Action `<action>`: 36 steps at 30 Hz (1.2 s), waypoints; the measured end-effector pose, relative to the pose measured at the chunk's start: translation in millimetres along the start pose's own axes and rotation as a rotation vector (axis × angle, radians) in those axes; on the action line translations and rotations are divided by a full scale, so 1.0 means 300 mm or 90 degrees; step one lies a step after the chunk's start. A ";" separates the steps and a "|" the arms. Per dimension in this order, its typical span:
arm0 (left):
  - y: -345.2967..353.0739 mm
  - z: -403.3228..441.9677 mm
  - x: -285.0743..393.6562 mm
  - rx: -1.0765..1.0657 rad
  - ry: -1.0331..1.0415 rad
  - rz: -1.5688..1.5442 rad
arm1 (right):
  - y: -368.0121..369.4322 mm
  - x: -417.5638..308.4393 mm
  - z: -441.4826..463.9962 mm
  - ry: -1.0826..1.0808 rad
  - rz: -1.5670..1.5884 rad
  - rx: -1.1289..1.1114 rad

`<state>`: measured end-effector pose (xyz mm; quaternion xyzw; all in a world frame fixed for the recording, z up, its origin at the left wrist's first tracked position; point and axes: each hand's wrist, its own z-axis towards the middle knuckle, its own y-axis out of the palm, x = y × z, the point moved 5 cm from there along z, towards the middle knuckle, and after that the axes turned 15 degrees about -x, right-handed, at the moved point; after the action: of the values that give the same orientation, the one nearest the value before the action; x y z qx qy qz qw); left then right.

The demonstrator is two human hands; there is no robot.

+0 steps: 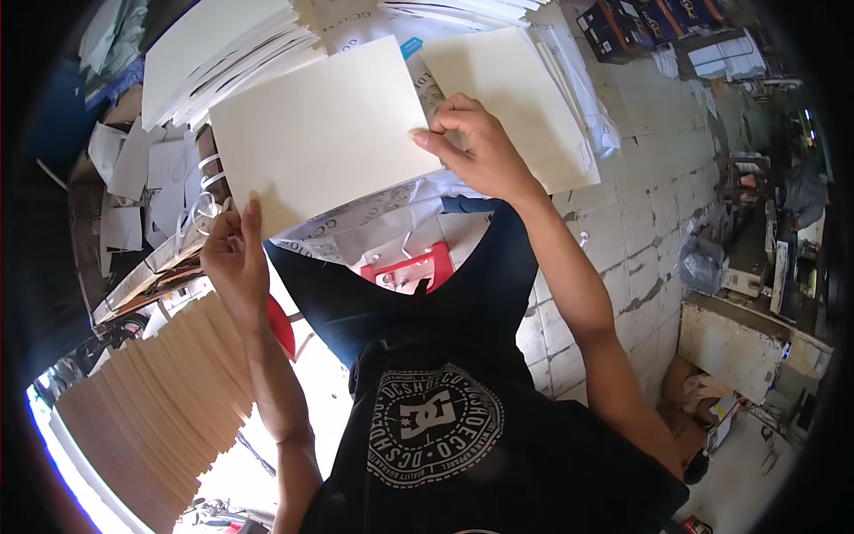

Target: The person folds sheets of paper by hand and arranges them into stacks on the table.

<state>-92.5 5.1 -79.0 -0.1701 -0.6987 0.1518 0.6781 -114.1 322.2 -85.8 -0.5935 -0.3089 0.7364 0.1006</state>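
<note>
A large cream sheet of paper (320, 133) is held up in front of me, slightly tilted. My left hand (236, 249) pinches its lower left corner, thumb on top and fingers curled behind. At the right edge, my right hand (476, 147) has its thumb over the sheet and its fingers bent; how far they reach underneath is hidden. Just right of the sheet lies a stack of cream sheets (507, 98), partly covered by my right hand. Behind to the upper left, a thicker stack of paper (222, 53) has uneven edges. Printed white wrapping (356, 214) shows below the held sheet.
A tall row of tan sheets (160, 400) stands at lower left. Paper scraps (147, 169) fill a space at the left, beside a wooden edge (147, 280). A red plastic stool (409, 267) shows between my legs. Dark boxes (614, 27) sit at upper right on the tiled floor (654, 205).
</note>
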 end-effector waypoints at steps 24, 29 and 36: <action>0.039 0.036 -0.062 -0.026 -0.029 0.004 | 0.041 0.071 -0.008 -0.033 0.005 0.009; 0.042 0.034 -0.062 -0.028 -0.025 -0.019 | 0.043 0.084 -0.006 0.043 0.027 -0.043; 0.041 0.032 -0.050 -0.033 -0.032 -0.008 | 0.041 0.084 -0.012 0.043 0.007 -0.026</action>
<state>-101.4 9.7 -98.4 -0.1793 -0.7203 0.1337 0.6566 -114.9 326.8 -113.6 -0.6215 -0.3172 0.7100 0.0950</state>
